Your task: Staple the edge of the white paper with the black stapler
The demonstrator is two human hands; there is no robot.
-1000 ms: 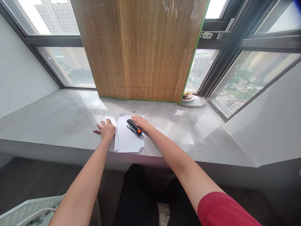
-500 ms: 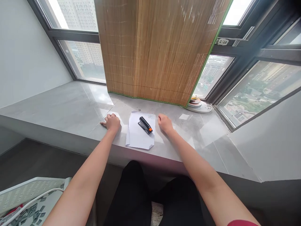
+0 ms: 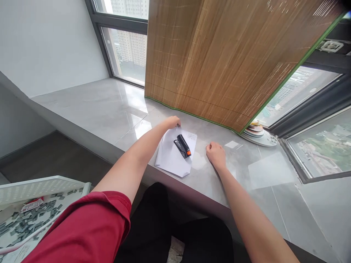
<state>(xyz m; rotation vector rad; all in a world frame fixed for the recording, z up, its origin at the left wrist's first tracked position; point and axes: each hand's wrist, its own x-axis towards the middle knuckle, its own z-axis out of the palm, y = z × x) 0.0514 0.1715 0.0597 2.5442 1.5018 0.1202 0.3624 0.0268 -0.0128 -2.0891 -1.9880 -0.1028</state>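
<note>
A black stapler [image 3: 183,146] with an orange end lies on white sheets of paper [image 3: 170,160] on the grey ledge. My left hand [image 3: 173,122] reaches across to the far edge of the paper. Its fingers point down and are bent together over small dark bits at the ledge surface; what they pinch is hidden. To the right of the paper, my right hand [image 3: 216,155] rests on the ledge, curled into a loose fist, with nothing visible in it and not touching the stapler.
A bamboo blind [image 3: 208,62] hangs over the window behind the ledge. Stacked plates [image 3: 259,135] stand at the back right corner. On the lower left, a white perforated cart [image 3: 44,186] holds many small grey strips and a red-and-white box [image 3: 32,205].
My left hand has moved from the left of the paper to its far edge, over the small dark bits there. The view has turned left; the stapler stays on the paper.
</note>
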